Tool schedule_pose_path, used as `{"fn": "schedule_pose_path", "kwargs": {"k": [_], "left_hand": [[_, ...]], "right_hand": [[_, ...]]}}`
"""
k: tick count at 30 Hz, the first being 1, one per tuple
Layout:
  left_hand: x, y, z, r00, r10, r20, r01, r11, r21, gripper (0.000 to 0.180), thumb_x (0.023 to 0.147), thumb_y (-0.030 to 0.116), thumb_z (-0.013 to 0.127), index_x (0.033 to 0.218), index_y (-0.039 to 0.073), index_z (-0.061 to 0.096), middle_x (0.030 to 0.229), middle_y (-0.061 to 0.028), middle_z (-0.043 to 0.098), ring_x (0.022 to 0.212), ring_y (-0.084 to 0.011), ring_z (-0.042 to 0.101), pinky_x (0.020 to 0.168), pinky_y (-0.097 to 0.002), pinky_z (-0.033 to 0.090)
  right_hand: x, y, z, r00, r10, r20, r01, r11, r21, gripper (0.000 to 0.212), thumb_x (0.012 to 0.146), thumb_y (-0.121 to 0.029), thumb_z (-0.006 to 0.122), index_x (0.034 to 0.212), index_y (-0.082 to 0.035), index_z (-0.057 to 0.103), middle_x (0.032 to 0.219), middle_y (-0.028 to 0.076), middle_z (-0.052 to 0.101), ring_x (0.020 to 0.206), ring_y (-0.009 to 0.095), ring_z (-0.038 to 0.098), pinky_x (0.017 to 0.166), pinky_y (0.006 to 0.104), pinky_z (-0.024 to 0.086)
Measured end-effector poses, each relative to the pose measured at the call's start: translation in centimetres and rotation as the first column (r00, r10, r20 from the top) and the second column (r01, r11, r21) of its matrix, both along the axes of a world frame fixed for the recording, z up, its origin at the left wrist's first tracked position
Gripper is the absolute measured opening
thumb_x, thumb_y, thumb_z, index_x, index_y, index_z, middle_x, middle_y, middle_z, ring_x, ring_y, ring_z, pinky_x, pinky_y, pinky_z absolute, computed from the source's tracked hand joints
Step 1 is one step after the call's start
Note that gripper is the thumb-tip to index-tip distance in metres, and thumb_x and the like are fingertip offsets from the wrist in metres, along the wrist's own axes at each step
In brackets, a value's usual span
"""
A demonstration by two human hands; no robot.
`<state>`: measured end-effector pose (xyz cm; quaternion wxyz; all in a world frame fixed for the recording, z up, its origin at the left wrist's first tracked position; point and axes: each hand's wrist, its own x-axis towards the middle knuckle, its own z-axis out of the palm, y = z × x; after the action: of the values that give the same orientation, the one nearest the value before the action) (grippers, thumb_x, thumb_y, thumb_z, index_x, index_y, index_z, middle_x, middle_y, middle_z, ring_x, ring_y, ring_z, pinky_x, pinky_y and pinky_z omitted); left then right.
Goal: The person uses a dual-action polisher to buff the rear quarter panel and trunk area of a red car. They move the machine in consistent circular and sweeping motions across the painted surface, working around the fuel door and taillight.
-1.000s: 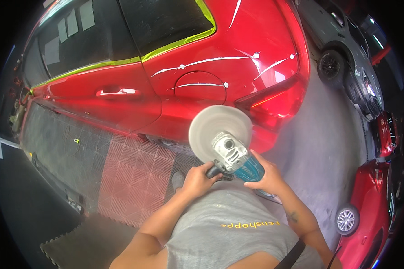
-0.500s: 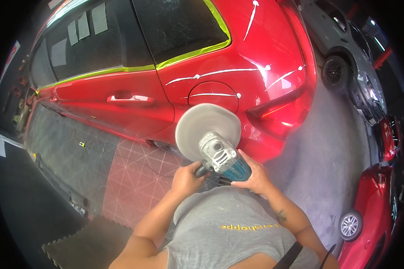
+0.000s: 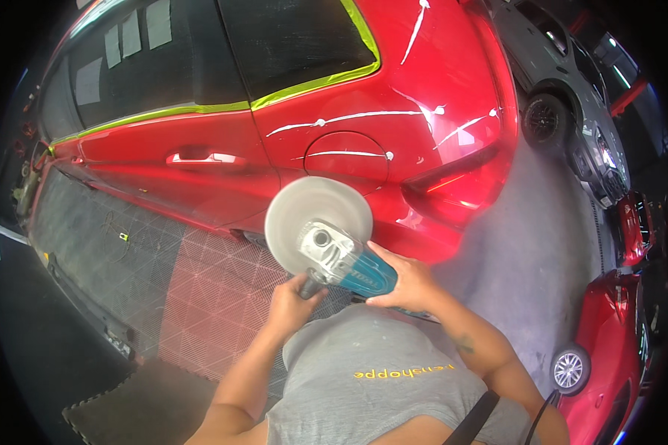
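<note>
A power polisher (image 3: 360,272) with a teal body and silver head is held in front of my belly by both hands. My left hand (image 3: 295,300) is wrapped round its dark side handle. My right hand (image 3: 408,279) grips the teal body near its rear. The polisher's wide, whitish round pad (image 3: 289,215) points toward the red car (image 3: 334,111), overlapping its lower rear side in the view; whether it touches the paint I cannot tell. Streaks of white paste (image 3: 360,115) with blobs at their ends lie on the car's rear side panel, around the round fuel flap (image 3: 346,165).
Yellow-green masking tape (image 3: 315,87) edges the car's windows. Red and grey grid tiles (image 3: 208,297) cover the floor on the left. A black strap or cord (image 3: 473,417) crosses my shirt. A grey car (image 3: 564,89) and another red car (image 3: 601,356) stand to the right.
The polisher and both hands have shifted left and slightly down, with the tool's head turned further left. The whole view has also shifted a little. Both grips stay the same.
</note>
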<state>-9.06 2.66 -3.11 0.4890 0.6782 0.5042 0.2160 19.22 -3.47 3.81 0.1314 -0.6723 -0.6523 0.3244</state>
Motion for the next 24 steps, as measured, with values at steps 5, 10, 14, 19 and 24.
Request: {"fn": "schedule_pose_path", "kwargs": {"k": [5,10,14,19,24], "left_hand": [[6.0,-3.0,0.1,0.988,-0.146,-0.042,0.148,0.987,0.061,0.036,0.093,0.029,0.087,0.120,0.008,0.075,0.087,-0.0191,0.076,0.077,-0.0304,0.076,0.074,-0.0419,0.058],[10.4,-4.7,2.6,0.951,-0.275,-0.143,0.280,0.960,0.018,0.035,0.093,0.034,0.086,0.116,0.009,0.075,0.090,-0.0214,0.077,0.082,-0.0401,0.077,0.075,-0.0447,0.058],[9.9,-5.1,2.6,0.970,-0.218,-0.111,0.225,0.972,0.060,0.033,0.093,0.030,0.086,0.113,0.007,0.075,0.090,-0.0215,0.077,0.084,-0.0407,0.076,0.075,-0.0452,0.058],[7.9,-4.8,2.3,0.979,-0.195,-0.059,0.192,0.980,-0.050,0.034,0.095,0.024,0.088,0.119,0.005,0.075,0.087,-0.0111,0.074,0.077,-0.0134,0.064,0.076,-0.0341,0.055],[8.1,-4.0,2.5,0.963,-0.227,0.149,0.246,0.960,-0.132,0.034,0.096,0.021,0.087,0.123,0.004,0.076,0.092,-0.0016,0.075,0.082,-0.0094,0.061,0.078,-0.0306,0.054]], "right_hand": [[5.7,-5.7,-0.4,0.993,-0.117,-0.022,0.117,0.993,-0.026,0.124,0.065,-0.048,0.097,0.171,-0.021,0.038,0.146,0.020,0.069,0.126,0.040,0.071,0.108,0.0473,0.056],[9.7,-10.6,-2.1,0.968,-0.212,-0.138,0.220,0.975,0.044,0.125,0.064,-0.046,0.099,0.170,-0.016,0.039,0.140,0.022,0.072,0.122,0.040,0.073,0.106,0.0463,0.057],[9.1,-10.5,-1.1,0.969,-0.199,-0.145,0.204,0.979,0.024,0.124,0.066,-0.048,0.098,0.170,-0.017,0.039,0.139,0.023,0.072,0.122,0.041,0.073,0.106,0.0474,0.056],[7.7,-9.4,0.3,0.990,-0.124,-0.065,0.122,0.992,-0.027,0.124,0.071,-0.055,0.094,0.173,-0.020,0.033,0.140,0.024,0.070,0.123,0.043,0.071,0.106,0.0497,0.055],[6.6,-8.7,6.2,0.991,-0.077,0.111,0.080,0.997,-0.024,0.121,0.077,-0.058,0.089,0.175,-0.022,0.028,0.131,0.025,0.072,0.115,0.042,0.073,0.100,0.0508,0.057]]}}
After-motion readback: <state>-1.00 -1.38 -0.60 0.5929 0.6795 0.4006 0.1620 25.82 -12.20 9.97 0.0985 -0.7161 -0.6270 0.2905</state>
